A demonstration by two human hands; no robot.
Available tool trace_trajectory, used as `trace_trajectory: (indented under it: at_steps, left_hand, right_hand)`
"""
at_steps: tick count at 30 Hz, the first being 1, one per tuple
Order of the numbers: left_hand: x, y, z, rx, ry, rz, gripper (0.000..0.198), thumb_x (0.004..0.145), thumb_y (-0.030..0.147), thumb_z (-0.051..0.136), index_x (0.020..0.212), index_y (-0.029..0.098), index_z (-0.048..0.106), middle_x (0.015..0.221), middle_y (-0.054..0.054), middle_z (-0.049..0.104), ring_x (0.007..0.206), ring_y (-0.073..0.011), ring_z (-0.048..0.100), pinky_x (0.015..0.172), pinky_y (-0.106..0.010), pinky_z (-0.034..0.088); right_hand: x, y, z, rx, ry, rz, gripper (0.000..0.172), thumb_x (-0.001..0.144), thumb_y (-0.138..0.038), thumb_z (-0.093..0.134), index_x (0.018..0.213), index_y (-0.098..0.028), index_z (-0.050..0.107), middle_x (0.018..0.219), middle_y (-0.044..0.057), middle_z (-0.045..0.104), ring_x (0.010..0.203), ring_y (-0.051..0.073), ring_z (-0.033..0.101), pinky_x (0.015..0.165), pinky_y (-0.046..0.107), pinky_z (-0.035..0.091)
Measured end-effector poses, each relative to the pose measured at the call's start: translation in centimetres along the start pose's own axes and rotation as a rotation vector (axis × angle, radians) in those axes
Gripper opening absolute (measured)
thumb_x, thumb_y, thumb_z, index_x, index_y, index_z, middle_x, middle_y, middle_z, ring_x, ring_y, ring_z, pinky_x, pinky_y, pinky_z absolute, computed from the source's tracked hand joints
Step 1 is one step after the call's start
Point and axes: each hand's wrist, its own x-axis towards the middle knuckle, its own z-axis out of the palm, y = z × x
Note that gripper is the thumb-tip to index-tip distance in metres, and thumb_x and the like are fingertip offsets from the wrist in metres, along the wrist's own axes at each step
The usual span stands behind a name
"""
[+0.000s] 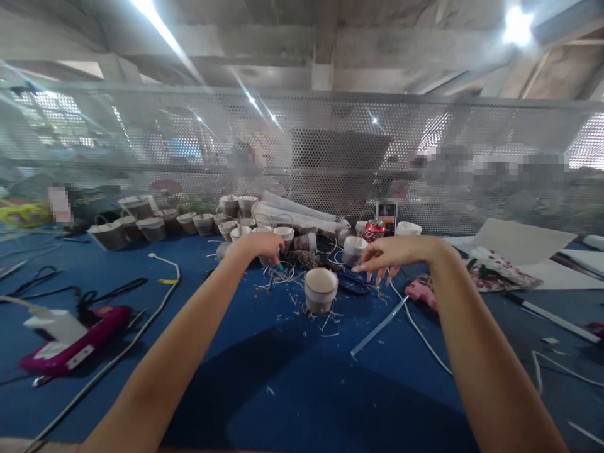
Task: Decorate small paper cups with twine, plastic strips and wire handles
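A small round grey-white pot (321,290) stands upright on the blue table, between my two hands and a little nearer to me. My left hand (265,246) hovers by the cluster of small pots, its fingers curled down near a small teal thing (280,267); whether it holds that is unclear. To the right, my right hand (385,257) hangs over the table with its fingers apart and nothing between them. It is close to another small pot (353,250) and dark blue-handled scissors (353,280).
Many small handled pots (151,228) line the back. A red can (374,230) stands behind my right hand. On the right lie a pink glue gun (421,291) with its clear stick (380,326); on the left, a magenta power strip (101,326) and white cable (160,308).
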Motion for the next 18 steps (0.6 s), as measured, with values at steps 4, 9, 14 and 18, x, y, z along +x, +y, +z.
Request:
trace_trajectory:
  at_steps: [4, 9, 14, 18]
  left_hand:
    - [-1.3, 1.8, -2.8, 0.086, 0.086, -0.047, 0.025, 0.052, 0.024, 0.072, 0.076, 0.018, 0.067, 0.079, -0.006, 0.066, 0.071, -0.0207, 0.059, 0.067, -0.028, 0.043]
    - [7.1, 6.6, -4.2, 0.145, 0.234, 0.023, 0.016, 0.074, 0.025, 0.056, 0.081, 0.017, 0.067, 0.093, -0.009, 0.066, 0.091, -0.0231, 0.058, 0.082, -0.031, 0.041]
    - [18.8, 10.1, -3.1, 0.159, 0.271, 0.004, 0.028, 0.084, 0.028, 0.049, 0.104, 0.011, 0.059, 0.111, -0.015, 0.057, 0.104, -0.0246, 0.053, 0.086, -0.037, 0.043]
    - [24.3, 11.0, -1.6, 0.191, 0.191, -0.036, 0.035, 0.083, 0.031, 0.052, 0.113, 0.012, 0.051, 0.112, -0.011, 0.053, 0.096, -0.0197, 0.055, 0.081, -0.039, 0.048]
  right_hand:
    - [-2.1, 0.0, -0.7, -0.072, 0.099, -0.065, 0.052, 0.069, -0.059, 0.056, 0.101, -0.019, 0.061, 0.094, 0.010, 0.066, 0.080, 0.021, 0.064, 0.060, 0.027, 0.051]
    - [-3.1, -1.3, -0.1, -0.153, 0.091, -0.119, 0.053, 0.070, -0.061, 0.052, 0.097, -0.017, 0.063, 0.083, 0.009, 0.067, 0.072, 0.019, 0.063, 0.057, 0.026, 0.049]
    - [-3.1, -2.0, 0.2, -0.104, 0.040, -0.137, 0.052, 0.071, -0.058, 0.054, 0.102, -0.017, 0.060, 0.078, 0.007, 0.068, 0.069, 0.019, 0.063, 0.057, 0.026, 0.047]
    - [-3.3, -0.9, -0.5, -0.126, 0.142, -0.082, 0.055, 0.070, -0.061, 0.053, 0.104, -0.018, 0.058, 0.081, 0.007, 0.068, 0.068, 0.018, 0.062, 0.054, 0.025, 0.044]
